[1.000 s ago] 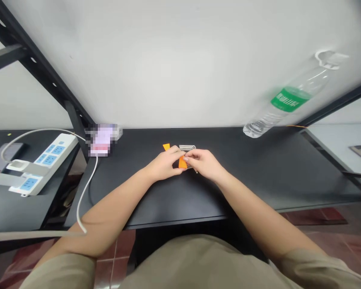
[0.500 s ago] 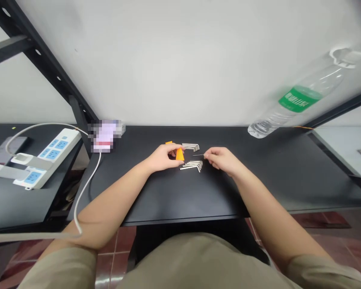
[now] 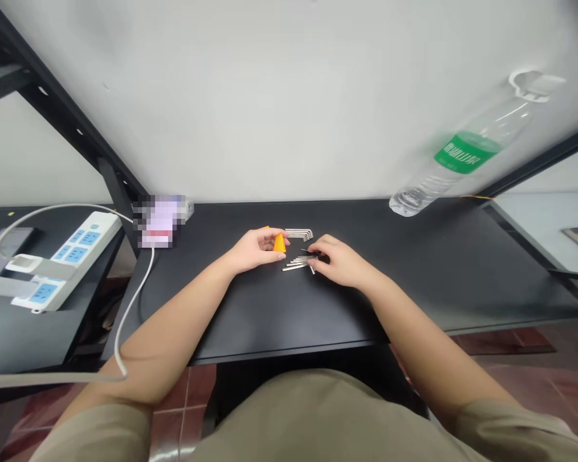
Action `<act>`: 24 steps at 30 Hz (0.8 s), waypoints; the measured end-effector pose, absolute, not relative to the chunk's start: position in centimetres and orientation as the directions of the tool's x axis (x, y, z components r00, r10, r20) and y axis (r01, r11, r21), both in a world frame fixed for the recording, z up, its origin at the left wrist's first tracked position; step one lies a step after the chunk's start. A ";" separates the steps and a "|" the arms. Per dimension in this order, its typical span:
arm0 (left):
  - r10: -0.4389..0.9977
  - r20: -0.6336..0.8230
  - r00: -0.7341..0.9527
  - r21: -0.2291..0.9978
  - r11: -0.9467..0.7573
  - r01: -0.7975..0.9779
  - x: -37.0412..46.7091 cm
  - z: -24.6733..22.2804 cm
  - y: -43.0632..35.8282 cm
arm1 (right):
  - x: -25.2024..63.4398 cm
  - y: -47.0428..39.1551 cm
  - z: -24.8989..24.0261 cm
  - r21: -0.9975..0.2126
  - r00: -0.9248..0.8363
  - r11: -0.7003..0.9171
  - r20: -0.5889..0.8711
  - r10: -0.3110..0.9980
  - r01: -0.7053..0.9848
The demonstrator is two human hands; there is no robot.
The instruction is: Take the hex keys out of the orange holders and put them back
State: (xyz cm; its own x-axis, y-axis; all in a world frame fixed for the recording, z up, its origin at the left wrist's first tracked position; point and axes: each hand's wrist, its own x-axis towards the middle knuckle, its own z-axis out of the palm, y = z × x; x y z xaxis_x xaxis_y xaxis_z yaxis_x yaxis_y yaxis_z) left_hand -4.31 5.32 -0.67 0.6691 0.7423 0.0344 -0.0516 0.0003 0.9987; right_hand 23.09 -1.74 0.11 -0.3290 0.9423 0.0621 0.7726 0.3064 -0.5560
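Observation:
My left hand (image 3: 255, 250) grips an orange hex key holder (image 3: 280, 243) between thumb and fingers, just above the black table. A second bit of orange shows behind those fingers. To the right of the holder lies a far row of L-shaped hex keys (image 3: 298, 233), side by side. Nearer to me is another group of hex keys (image 3: 296, 263), their bent ends partly covered by the fingertips of my right hand (image 3: 334, 258). A thin dark hex key (image 3: 304, 250) pokes out at my right fingertips, which are closed around it.
A clear bottle with a green label (image 3: 466, 153) stands at the back right by the wall. At the back left is a blurred phone (image 3: 158, 221) with a white cable (image 3: 133, 301) running down past my left forearm. A power strip (image 3: 72, 256) lies farther left.
My right hand has moved left and slightly nearer to me with the thin hex key, onto the bent ends of the near group. My left hand still holds the orange holder.

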 end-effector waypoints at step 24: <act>0.737 0.034 0.675 0.998 0.007 -0.059 -4.1 -0.9 5.3 | 19.5 -4.1 1.2 -0.228 -0.456 0.466 0.100 0.885 0.855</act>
State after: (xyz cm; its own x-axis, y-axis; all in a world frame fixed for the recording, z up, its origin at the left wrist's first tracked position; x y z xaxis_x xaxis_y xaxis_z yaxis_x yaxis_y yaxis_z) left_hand -4.10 5.28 -0.88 0.6746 0.7373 0.0345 -0.0586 0.0069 0.9983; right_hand 19.54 -4.15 1.20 -0.4556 0.8846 0.0996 0.8548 0.4660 -0.2284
